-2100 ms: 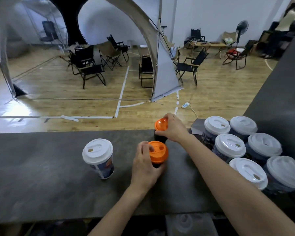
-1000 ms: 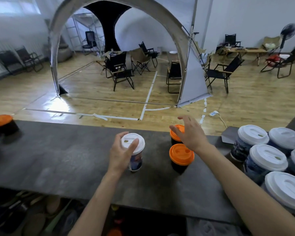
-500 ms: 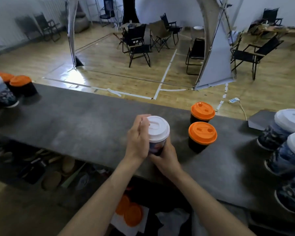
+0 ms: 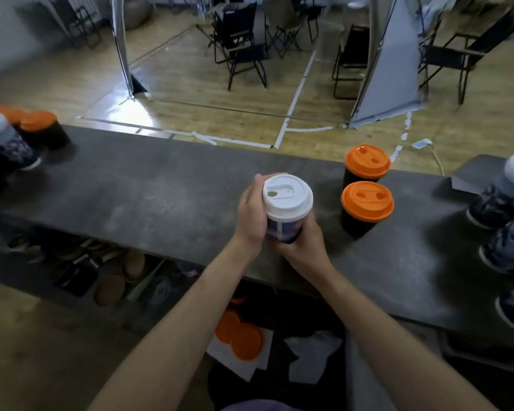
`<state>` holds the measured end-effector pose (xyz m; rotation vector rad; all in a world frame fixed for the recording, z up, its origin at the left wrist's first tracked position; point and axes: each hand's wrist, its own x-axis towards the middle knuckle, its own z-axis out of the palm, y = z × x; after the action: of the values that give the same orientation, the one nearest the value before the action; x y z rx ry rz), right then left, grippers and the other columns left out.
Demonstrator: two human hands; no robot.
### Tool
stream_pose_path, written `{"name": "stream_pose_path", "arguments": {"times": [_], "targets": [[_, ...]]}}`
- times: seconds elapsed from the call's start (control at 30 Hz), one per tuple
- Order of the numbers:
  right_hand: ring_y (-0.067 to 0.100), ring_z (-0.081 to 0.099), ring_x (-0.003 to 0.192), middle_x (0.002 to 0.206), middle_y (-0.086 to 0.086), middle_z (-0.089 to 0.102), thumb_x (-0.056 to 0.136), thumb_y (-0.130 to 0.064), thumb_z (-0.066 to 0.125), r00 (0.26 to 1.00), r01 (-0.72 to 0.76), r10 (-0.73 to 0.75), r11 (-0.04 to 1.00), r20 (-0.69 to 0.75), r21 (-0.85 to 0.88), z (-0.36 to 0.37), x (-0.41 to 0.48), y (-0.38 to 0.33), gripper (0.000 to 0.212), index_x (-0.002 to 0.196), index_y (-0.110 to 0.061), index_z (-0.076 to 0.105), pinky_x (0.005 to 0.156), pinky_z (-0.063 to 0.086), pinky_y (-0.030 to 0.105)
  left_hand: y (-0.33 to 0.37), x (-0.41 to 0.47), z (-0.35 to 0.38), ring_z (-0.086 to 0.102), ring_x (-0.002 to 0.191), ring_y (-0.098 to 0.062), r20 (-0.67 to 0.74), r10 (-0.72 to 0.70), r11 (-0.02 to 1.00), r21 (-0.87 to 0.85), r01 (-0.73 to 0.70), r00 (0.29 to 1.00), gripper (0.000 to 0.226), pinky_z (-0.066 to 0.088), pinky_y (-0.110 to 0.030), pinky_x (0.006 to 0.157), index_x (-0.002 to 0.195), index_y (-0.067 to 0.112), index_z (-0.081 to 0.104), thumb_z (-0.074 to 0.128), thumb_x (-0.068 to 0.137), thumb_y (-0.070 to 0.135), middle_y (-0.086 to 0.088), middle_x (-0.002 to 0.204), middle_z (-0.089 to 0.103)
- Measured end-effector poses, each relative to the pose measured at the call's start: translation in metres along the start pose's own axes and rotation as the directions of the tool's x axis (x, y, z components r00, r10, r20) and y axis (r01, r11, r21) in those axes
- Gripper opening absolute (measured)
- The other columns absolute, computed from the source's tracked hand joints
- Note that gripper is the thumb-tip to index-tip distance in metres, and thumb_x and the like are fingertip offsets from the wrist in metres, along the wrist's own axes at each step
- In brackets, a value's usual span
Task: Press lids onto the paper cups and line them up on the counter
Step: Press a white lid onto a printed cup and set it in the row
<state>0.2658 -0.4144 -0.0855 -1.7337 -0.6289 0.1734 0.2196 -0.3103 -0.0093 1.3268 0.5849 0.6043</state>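
At the far left of the long grey stone-look counter (image 4: 131, 188) stands a blurred cluster: a blue-patterned paper cup with a white lid (image 4: 0, 137) and, just behind it, a black cup with an orange plastic lid (image 4: 39, 123).

Near the middle, the left hand (image 4: 251, 215) curls round the left side of a blue-printed paper cup capped with a white plastic sip lid (image 4: 288, 200), fingertips at the lid's rim. The right hand (image 4: 306, 247) grasps the cup's lower body from the near side. Both grips are closed on it. The cup sits over the counter's near half; whether its base touches cannot be told. Its print is too blurred to read.

Just right stand two black cups with orange lids, the near one (image 4: 367, 203) and the far one (image 4: 367, 161), close together. Blurred blue-patterned cups (image 4: 502, 206) crowd the right edge.

Below the counter, loose orange lids (image 4: 239, 336) lie on white paper.
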Motion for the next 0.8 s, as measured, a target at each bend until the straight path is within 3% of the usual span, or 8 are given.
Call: {"name": "stream_pose_path", "arguments": {"times": [0.1,0.23,0.3,0.4,0.53,0.6,0.7,0.8], "targets": [[-0.017,0.059,0.106,0.116,-0.022,0.06,0.064,-0.011,0.095,0.999,-0.034,0.034,0.999,-0.004,0.017,0.0,-0.001,0.002,0.079,0.122,-0.021,0.043,0.086,0.052,0.016,-0.004,-0.001,-0.002,0.072,0.085,-0.003,0.034,0.033,0.999,0.03,-0.034,0.999,0.04,0.052,-0.016,0.075,0.099,0.008,0.074,0.038,0.109,0.021,0.006,0.087,0.078],[-0.01,0.06,0.113,0.126,-0.006,0.065,0.064,-0.012,0.093,0.997,-0.058,0.056,0.998,0.049,0.028,-0.004,0.001,0.002,0.087,0.138,-0.012,0.048,0.092,0.051,0.018,0.001,0.014,-0.011,0.07,0.1,-0.022,0.281,0.003,0.999,0.042,-0.015,0.96,0.051,0.054,-0.029,0.088,0.111,-0.001,0.072,0.035,0.102,0.032,-0.015,0.104,0.076],[-0.011,0.059,0.114,0.125,-0.007,0.064,0.062,-0.01,0.094,0.999,-0.045,0.043,0.998,0.032,0.049,-0.001,0.0,-0.002,0.085,0.134,-0.012,0.048,0.093,0.051,0.017,-0.003,0.011,-0.008,0.07,0.098,-0.018,0.177,0.074,0.997,0.001,-0.076,0.981,0.048,0.054,-0.025,0.084,0.106,-0.002,0.074,0.036,0.098,0.028,-0.011,0.102,0.077],[-0.014,0.06,0.103,0.115,-0.018,0.061,0.056,-0.022,0.094,0.999,-0.052,0.052,0.997,-0.002,0.056,0.0,-0.001,-0.004,0.078,0.118,-0.021,0.046,0.082,0.048,0.01,-0.012,0.001,-0.001,0.07,0.088,-0.007,-0.041,0.166,0.986,0.008,-0.166,0.985,0.036,0.053,-0.02,0.077,0.093,0.013,0.074,0.039,0.1,0.017,0.007,0.088,0.077],[-0.017,0.057,0.105,0.113,-0.021,0.06,0.061,-0.014,0.094,0.998,-0.049,0.049,0.999,0.038,-0.004,-0.002,0.001,-0.001,0.074,0.117,-0.028,0.046,0.082,0.046,0.008,0.001,0.017,-0.008,0.07,0.083,-0.008,0.142,-0.11,0.994,0.023,0.108,0.984,0.045,0.053,-0.023,0.077,0.091,0.01,0.073,0.035,0.11,0.026,0.0,0.086,0.077],[-0.013,0.057,0.113,0.121,-0.015,0.061,0.064,-0.015,0.092,0.998,-0.033,0.031,0.999,0.056,0.023,0.0,0.001,-0.001,0.076,0.124,-0.027,0.047,0.088,0.046,0.009,0.002,0.017,-0.009,0.07,0.084,-0.009,0.118,-0.101,0.994,-0.019,0.104,0.988,0.049,0.052,-0.025,0.079,0.092,0.009,0.073,0.033,0.111,0.029,-0.001,0.087,0.077],[-0.011,0.057,0.118,0.127,-0.01,0.061,0.061,-0.025,0.092,0.998,-0.039,0.035,0.997,0.049,0.066,0.003,0.001,-0.002,0.083,0.131,-0.013,0.048,0.092,0.045,0.009,-0.013,0.003,-0.001,0.07,0.081,-0.005,-0.081,-0.006,1.0,-0.015,0.005,0.997,0.048,0.052,-0.023,0.076,0.086,0.017,0.073,0.034,0.111,0.03,0.008,0.08,0.076],[-0.005,0.058,0.121,0.129,-0.008,0.062,0.063,-0.025,0.092,0.998,-0.049,0.047,0.998,0.037,0.049,0.001,0.003,0.001,0.081,0.131,-0.02,0.048,0.094,0.047,0.013,-0.007,0.003,0.004,0.071,0.082,-0.01,0.007,-0.083,0.995,-0.056,0.084,0.997,0.047,0.054,-0.024,0.075,0.082,0.017,0.075,0.039,0.108,0.033,0.002,0.084,0.076]]}}
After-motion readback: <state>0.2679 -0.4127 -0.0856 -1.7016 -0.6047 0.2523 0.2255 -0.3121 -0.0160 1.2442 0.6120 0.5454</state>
